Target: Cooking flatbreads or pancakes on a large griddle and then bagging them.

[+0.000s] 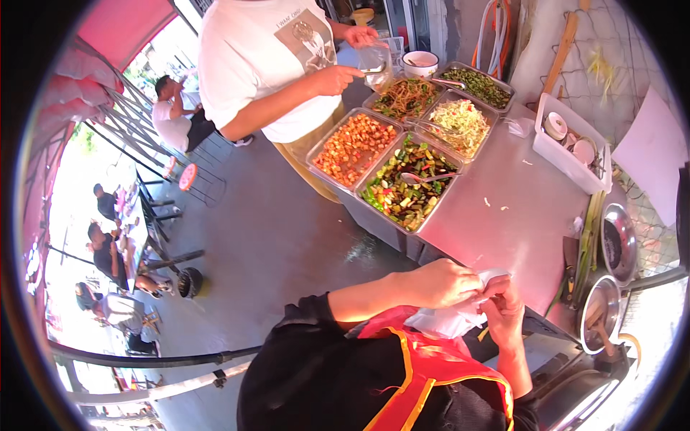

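Observation:
My left hand [450, 284] and my right hand [502, 301] both pinch a thin white plastic bag [450, 318], which hangs between them just past the table's near edge, in front of a red apron with yellow trim [426, 366]. The bag looks crumpled; whether anything is inside it I cannot tell. Beyond my hands, a metal tray of cucumber and dark fungus salad [409, 183] has a metal spoon [428, 178] lying in it. Beside it stands a tray of orange diced food [353, 148].
Across the trays, a person [269, 70] holds a clear bag [375, 62] and a utensil. Trays of shredded cabbage [461, 126], noodle-like strips [407, 99] and chopped greens [477, 86] stand there. At right are a white bin [571, 145], a knife [569, 269], green stalks [590, 242] and metal bowls [601, 318].

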`<state>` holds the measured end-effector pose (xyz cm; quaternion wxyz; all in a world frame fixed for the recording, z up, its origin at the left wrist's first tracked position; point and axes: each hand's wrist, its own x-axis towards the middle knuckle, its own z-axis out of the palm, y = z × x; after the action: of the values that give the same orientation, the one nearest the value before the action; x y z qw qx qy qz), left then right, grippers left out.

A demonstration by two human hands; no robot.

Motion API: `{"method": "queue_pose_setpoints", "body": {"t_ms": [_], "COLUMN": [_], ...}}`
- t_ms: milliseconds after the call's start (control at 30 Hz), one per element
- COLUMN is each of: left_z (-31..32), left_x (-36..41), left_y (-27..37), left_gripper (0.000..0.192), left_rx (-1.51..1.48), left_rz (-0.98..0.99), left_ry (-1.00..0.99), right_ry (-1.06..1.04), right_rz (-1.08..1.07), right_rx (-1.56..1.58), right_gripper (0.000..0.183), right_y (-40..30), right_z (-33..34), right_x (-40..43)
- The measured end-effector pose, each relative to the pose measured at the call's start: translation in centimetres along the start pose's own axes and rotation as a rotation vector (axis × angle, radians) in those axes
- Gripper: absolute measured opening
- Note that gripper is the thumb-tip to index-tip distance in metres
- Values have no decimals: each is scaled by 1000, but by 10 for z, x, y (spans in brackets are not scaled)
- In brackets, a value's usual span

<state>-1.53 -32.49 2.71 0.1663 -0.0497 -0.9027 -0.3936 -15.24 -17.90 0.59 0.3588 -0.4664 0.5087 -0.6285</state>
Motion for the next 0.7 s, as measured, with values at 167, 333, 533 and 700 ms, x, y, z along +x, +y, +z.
{"method": "queue_pose_setpoints", "body": {"t_ms": [167, 333, 533, 700], "left_z": [-3, -11, -22, -21], "left_x": [-9, -16, -23, -23], "left_y": [2, 10, -1, -5], "left_gripper": [16, 12, 12, 12], "left_rx": [-25, -114, -168, 65], "left_rz": [-51, -414, -290, -230], "left_ry": [154, 205, 312, 255], "right_ry": [-31, -13, 19, 12], "right_rz": [-20, 18, -10, 11], "right_rx": [-37, 2, -26, -59], "right_gripper": [21, 20, 18, 22], "right_y": [-4, 4, 5, 0], "right_z": [14, 21, 31, 31], "right_x": [10, 17, 31, 28]}}
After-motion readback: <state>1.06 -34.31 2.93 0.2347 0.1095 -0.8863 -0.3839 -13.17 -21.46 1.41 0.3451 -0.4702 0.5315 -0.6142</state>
